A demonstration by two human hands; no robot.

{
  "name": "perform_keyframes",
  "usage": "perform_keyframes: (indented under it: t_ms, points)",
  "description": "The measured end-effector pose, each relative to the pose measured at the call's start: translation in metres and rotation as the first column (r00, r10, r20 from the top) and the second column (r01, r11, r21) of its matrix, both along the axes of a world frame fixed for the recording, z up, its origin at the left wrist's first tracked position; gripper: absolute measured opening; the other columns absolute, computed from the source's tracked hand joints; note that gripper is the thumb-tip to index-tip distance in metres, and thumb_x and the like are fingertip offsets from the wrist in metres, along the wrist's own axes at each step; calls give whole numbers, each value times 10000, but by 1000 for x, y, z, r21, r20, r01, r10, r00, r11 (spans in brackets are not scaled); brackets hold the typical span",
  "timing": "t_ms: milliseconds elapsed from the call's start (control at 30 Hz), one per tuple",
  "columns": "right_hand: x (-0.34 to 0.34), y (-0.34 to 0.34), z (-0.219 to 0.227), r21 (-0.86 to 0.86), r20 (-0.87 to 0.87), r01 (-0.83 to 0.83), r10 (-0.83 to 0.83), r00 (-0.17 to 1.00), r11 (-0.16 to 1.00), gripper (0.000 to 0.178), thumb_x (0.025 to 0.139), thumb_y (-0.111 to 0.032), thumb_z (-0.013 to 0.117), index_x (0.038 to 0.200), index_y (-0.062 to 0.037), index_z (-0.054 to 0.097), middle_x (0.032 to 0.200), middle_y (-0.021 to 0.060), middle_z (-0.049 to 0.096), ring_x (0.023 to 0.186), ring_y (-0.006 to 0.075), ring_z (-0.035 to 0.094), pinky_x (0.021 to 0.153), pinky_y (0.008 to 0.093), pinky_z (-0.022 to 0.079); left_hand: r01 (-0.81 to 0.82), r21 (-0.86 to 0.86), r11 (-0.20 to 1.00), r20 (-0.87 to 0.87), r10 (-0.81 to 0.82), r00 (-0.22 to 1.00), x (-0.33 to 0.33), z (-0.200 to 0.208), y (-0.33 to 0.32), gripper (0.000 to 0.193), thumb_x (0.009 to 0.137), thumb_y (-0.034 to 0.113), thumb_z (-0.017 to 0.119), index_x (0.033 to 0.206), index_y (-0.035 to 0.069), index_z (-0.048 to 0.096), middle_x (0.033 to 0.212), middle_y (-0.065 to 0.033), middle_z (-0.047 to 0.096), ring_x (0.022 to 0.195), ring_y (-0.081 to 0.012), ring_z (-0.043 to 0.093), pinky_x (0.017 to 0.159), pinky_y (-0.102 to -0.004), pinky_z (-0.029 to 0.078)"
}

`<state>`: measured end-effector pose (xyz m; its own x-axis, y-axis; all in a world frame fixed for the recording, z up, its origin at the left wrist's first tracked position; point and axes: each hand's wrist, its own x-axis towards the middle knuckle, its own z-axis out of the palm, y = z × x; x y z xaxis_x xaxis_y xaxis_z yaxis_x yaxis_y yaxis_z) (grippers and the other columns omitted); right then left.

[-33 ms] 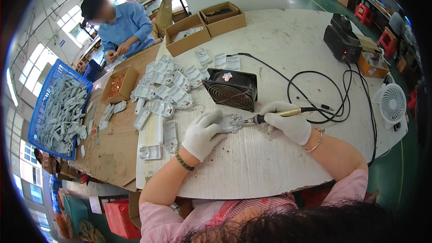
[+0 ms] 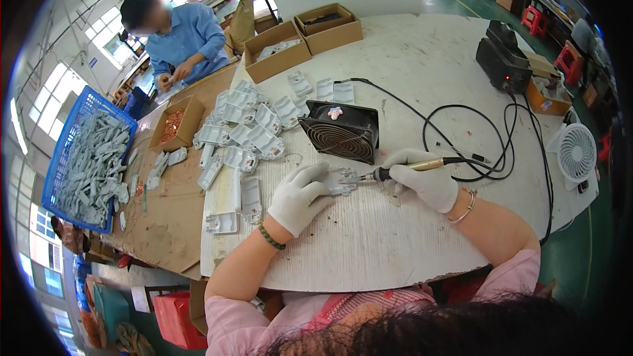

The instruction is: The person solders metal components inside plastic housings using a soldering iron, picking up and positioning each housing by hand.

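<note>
My gloved left hand [image 2: 300, 199] grips a small grey plastic housing [image 2: 338, 182] by its left end, low over the white table. In my gloved right hand [image 2: 425, 181] is a soldering iron [image 2: 424, 165] with a gold-coloured handle, held like a pen. Its tip points left and meets the right end of the housing; whether it touches is too small to tell. Just beyond my hands stands a black square fan [image 2: 339, 133] with a round grille. A pile of similar grey housings [image 2: 241, 118] lies to the left, a few of them close to my left wrist.
A black cable [image 2: 455, 109] loops across the table from the iron to a black soldering station [image 2: 502, 59]. A white fan [image 2: 575, 151] stands at the right edge. Leftward are a blue basket [image 2: 125, 115] of grey parts and a cardboard box [image 2: 186, 109] of copper-coloured pieces. A co-worker [image 2: 181, 36] sits far left.
</note>
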<state>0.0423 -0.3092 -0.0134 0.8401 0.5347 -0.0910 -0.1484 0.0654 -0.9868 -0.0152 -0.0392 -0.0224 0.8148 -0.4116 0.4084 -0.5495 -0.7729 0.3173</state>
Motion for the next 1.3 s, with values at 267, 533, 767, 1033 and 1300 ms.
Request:
perform_keyframes:
  t_ms: [267, 533, 767, 1033, 1300]
  points:
    - [3, -3, -7, 89, -29, 85, -83, 996, 992, 199, 879, -158, 540, 986, -14, 627, 791, 43, 634, 620, 69, 579, 572, 187, 472, -506, 115, 855, 175, 484, 857, 17, -6, 38, 397, 791, 158, 598, 1180, 97, 549, 1262, -113, 535, 1232, -351, 411, 1025, -433, 326]
    - [7, -4, -13, 113, -10, 78, -77, 997, 991, 205, 878, -160, 543, 994, -11, 624, 796, 42, 629, 626, 66, 578, 568, 194, 470, -567, 219, 794, 86, 563, 822, 23, -1, 54, 468, 738, 33, 538, 1198, 116, 538, 1229, -90, 532, 1182, -307, 449, 977, -400, 389]
    - [6, -2, -10, 99, -50, 101, -96, 994, 990, 213, 882, -174, 551, 1001, -12, 622, 810, 53, 637, 625, 63, 577, 570, 201, 470, -591, 146, 794, 211, 558, 802, 22, -3, 56, 272, 755, 75, 607, 1024, 112, 626, 1169, -80, 546, 1132, -300, 476, 920, -403, 426]
    - [5, -2, -12, 177, -75, 95, -82, 994, 980, 201, 889, -144, 539, 1011, -9, 622, 818, 56, 632, 621, 58, 561, 553, 183, 465, -505, 53, 862, 134, 495, 859, 18, 2, 46, 170, 731, 168, 711, 805, 61, 600, 1155, -105, 549, 1040, -284, 527, 858, -375, 452]
    - [8, -9, -19, 268, -68, 75, -59, 996, 961, 220, 889, -185, 561, 1020, -12, 602, 871, 83, 657, 619, 61, 578, 551, 188, 470, -175, -244, 954, -158, 139, 978, -9, 15, 0, 168, 700, 90, 738, 766, 29, 596, 1015, -96, 583, 796, -220, 599, 692, -305, 502]
